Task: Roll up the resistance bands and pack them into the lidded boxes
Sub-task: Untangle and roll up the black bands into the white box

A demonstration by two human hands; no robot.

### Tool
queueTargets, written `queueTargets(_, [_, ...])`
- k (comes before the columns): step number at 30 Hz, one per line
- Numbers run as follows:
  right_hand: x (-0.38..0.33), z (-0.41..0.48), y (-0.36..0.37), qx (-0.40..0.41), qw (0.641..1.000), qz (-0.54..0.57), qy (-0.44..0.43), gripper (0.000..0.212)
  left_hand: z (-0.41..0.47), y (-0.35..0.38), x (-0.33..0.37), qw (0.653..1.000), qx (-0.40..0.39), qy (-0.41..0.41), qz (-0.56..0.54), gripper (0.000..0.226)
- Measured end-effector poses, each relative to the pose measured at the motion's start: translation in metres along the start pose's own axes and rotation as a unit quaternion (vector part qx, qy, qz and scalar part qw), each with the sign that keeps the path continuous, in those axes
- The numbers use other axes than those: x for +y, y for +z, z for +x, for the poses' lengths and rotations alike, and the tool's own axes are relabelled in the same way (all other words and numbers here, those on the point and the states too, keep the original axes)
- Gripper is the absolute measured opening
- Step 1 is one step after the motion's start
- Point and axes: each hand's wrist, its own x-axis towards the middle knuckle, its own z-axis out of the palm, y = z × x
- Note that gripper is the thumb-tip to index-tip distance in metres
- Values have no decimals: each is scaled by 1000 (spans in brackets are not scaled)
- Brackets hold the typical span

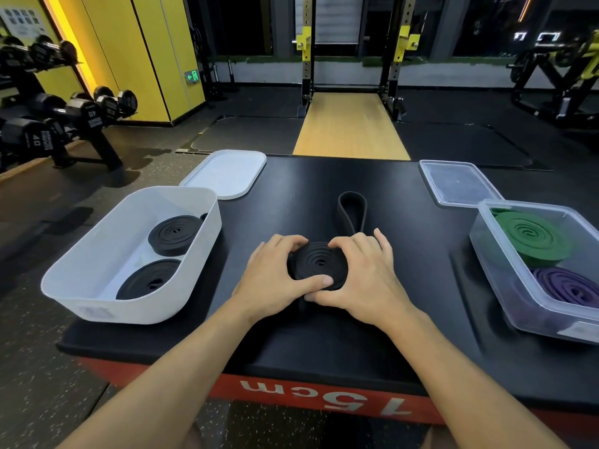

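**Both hands closed round a half-rolled black band at the centre of the tabletop**

On the left of the black tabletop (405, 222) stands an open white box (129, 306) with two black rolls inside, one farther back (173, 234) and one nearer the front wall (149, 280). Its white lid (227, 173) lies flat just behind it, toward the upper middle of the frame. At the right edge sits a clear box (505, 286), also open, holding a green roll (534, 238) behind a purple roll (567, 286). The clear lid (457, 183) lies just behind it. A dumbbell rack (64, 111) fills the upper left of the frame, on the floor well apart from the tabletop.

Nothing lies between the hands and either box.

The black band (319, 262) sits in the centre as a flat spiral coil on the tabletop. Its unrolled loop (351, 209) stretches away from the coil toward the top of the frame. The left hand (272, 280) has a curled grip on the coil's left side, fingers over the far edge and thumb laid across the near edge. The right hand (363, 280) has a curled grip on the right side, fingertips on the far rim where the loop leaves, thumb tucked at the near edge beside the left thumb
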Motion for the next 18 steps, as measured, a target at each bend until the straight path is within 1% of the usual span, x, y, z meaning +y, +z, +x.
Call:
queueTargets(3, [-2,1,0,5,999,-42,24,100,0,-1,1,1000,5,-3,-4,89])
queueTargets(6, [-6,1,-1,-3,997,-67,38,103,-1,-2,2,1000,4,-9,-18,82])
queueTargets(8, [-3,0,-1,-17,998,-45,39,101,1,-4,3,1000,-3,-10,-23,78])
queueTargets(11, [5,-4,-3,-39,998,45,20,88,1,-5,2,999,-10,-9,-34,75])
queueTargets(12, [6,-4,-4,-50,997,62,8,88,2,-5,1,999,-12,-6,-35,73])
queueTargets(15, [6,-2,-6,-86,994,69,-17,90,3,-6,-1,999,-19,3,-28,71])
queueTargets(18, [11,-2,-7,-112,991,72,-24,93,4,-6,-2,999,-24,9,-23,78])
